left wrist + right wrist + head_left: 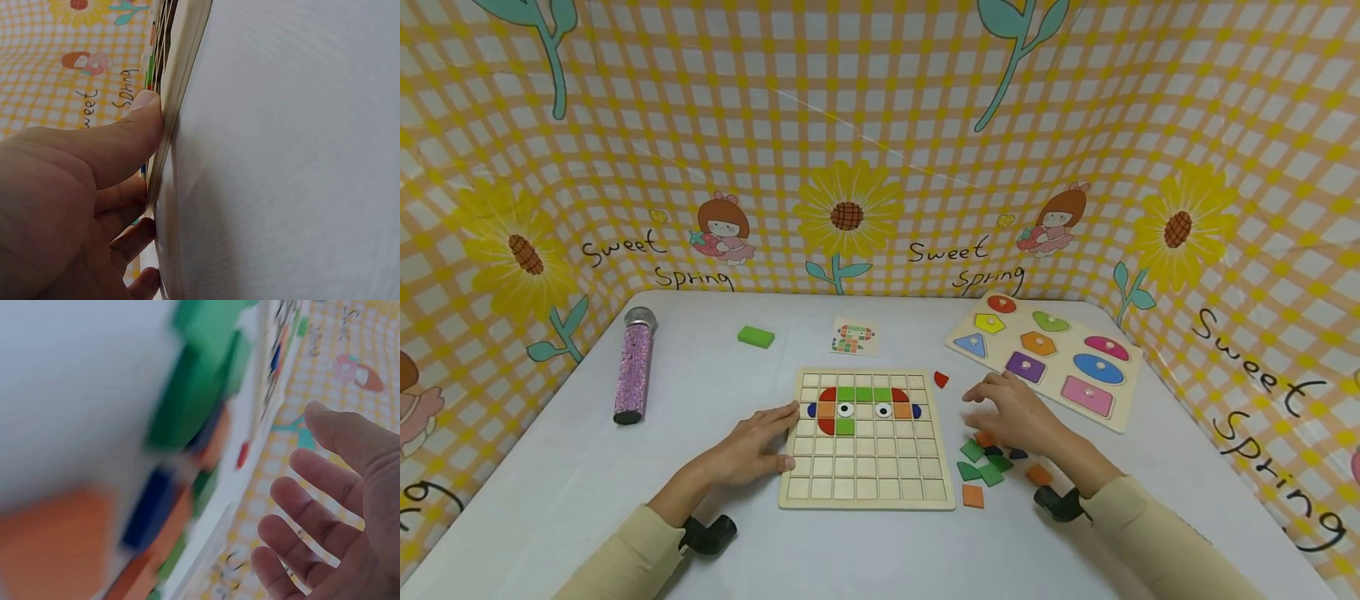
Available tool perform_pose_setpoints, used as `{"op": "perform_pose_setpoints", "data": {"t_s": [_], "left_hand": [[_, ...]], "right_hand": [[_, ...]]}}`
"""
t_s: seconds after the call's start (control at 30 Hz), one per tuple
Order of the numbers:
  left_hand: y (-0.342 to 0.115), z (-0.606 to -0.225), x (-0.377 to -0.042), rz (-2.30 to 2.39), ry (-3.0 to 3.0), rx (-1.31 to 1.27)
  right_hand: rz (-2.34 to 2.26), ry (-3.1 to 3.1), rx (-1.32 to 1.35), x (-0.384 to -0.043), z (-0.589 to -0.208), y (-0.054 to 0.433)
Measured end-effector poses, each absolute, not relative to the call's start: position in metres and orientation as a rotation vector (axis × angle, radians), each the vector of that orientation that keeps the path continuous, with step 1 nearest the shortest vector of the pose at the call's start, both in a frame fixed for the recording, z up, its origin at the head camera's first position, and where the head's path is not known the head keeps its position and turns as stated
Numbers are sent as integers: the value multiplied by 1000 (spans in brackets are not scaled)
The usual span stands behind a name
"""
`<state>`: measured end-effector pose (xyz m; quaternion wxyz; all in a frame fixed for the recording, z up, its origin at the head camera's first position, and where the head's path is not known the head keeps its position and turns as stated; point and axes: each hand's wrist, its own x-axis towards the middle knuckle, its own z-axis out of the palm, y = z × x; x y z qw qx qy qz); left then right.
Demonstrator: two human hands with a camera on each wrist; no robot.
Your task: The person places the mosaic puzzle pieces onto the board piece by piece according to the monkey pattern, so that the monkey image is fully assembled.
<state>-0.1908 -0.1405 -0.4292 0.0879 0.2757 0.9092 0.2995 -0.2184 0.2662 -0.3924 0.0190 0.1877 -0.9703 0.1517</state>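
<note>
A wooden grid board (865, 490) lies flat, its upper rows partly filled with red, green, orange and blue pieces and two eye pieces (846, 409). My left hand (741, 446) rests at the board's left side; its thumb (140, 119) and fingertips touch the edge. Over the table right of the board, my right hand (1018, 417) hovers with loosely spread fingers and an empty palm. Close below it is a pile of loose pieces: green squares (991, 474), orange squares (973, 497) and dark blue ones. A red quarter-round piece (941, 379) lies by the board's upper right corner.
Behind the board lies a pattern card (854, 336), with a green block (756, 337) to its left. A glittery pink microphone (634, 367) lies at the far left. At the back right is a knobbed shape puzzle (1060, 350). Checked cloth walls surround the table.
</note>
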Motion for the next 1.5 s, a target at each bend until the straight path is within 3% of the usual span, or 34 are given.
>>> {"op": "perform_pose_setpoints", "data": {"t_s": [0.47,1.5], "left_hand": [[-141,-433,-192,887,2702,826],[-140,-433,-193,874,2710,806]], "right_hand": [[432,-3080,544,-220,-405,306],[440,-2989,587,-218,-402,295]]}}
